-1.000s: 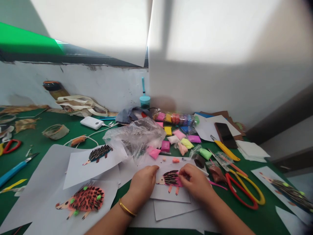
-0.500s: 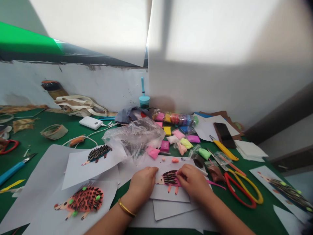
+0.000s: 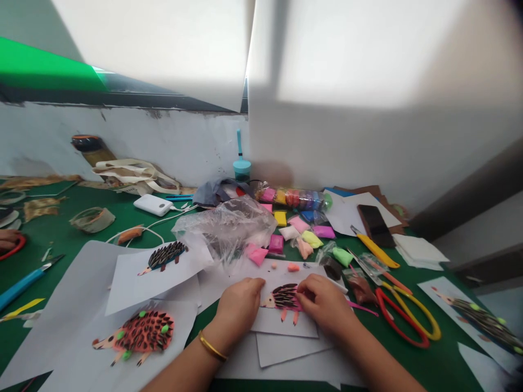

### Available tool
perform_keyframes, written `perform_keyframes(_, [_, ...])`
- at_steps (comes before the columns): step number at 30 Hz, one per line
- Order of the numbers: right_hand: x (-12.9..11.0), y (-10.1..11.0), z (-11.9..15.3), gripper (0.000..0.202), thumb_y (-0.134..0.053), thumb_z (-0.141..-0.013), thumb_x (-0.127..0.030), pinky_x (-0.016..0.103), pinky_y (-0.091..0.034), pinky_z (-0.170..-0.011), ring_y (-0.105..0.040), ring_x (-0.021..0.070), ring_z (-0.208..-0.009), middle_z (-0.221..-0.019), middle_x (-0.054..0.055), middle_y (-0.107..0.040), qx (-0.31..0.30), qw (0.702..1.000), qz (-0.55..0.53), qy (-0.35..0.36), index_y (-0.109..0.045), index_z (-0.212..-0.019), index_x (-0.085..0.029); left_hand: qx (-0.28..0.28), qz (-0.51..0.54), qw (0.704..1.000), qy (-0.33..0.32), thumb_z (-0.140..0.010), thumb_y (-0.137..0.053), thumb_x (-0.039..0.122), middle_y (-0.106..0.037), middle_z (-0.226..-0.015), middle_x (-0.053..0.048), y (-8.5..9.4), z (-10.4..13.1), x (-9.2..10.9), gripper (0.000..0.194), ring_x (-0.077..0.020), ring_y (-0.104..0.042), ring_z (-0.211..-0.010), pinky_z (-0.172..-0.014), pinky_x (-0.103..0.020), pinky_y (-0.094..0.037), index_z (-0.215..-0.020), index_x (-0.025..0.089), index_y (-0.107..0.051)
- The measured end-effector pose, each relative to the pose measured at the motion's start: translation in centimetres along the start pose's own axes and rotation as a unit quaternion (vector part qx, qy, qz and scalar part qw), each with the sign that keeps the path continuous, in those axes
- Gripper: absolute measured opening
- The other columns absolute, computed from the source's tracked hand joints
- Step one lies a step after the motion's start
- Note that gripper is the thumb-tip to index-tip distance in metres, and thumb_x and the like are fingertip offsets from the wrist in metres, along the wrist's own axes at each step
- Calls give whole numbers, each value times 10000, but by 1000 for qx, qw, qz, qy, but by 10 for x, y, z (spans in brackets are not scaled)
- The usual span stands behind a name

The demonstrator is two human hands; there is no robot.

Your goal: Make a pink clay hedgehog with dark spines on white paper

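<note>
A white card [image 3: 286, 328] lies before me, bearing a small pink hedgehog [image 3: 283, 297] covered in dark seeds, with pink legs. My left hand [image 3: 241, 305] rests at the card's left edge, fingers curled together; what they hold, if anything, is hidden. At the hedgehog's right end, my right hand [image 3: 321, 299] has its thumb and forefinger pinched; anything between them is too small to make out. Small orange clay [image 3: 293, 267] sits on the card above the hedgehog. Finished-looking hedgehog pictures lie left, one with an orange-red body [image 3: 145, 333], another with a dark body [image 3: 167, 255].
Clay packets [image 3: 276, 244] and a crumpled plastic bag [image 3: 229, 223] lie behind the card. Red and yellow scissors [image 3: 402, 318], a yellow cutter [image 3: 376, 247] and a phone [image 3: 373, 224] are at right. Another person's hand [image 3: 8, 241] is by red handles at far left.
The other person's hand at the far left has moved further into view over the red handles. My own hands have hardly moved.
</note>
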State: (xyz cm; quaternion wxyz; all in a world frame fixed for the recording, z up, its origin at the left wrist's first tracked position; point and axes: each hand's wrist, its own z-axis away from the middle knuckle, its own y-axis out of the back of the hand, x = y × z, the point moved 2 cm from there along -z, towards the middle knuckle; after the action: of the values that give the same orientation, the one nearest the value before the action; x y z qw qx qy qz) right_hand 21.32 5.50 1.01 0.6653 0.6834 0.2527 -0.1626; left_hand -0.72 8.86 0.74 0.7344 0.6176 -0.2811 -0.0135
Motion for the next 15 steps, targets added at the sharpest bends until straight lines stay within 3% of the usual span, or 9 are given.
perform_keyframes(15, [-5,-5,-4,149,-523,-841,-186,300,-389,-701,-550,187,-785,-786,34,-611,-1,999,48,0,-595,-710,-189,2,-1,1000,-1,-896,-415,177,-695,-1051,-65,1,0,0,344,-232,-652,-970,-829,-348,-491,-1152,239,-636])
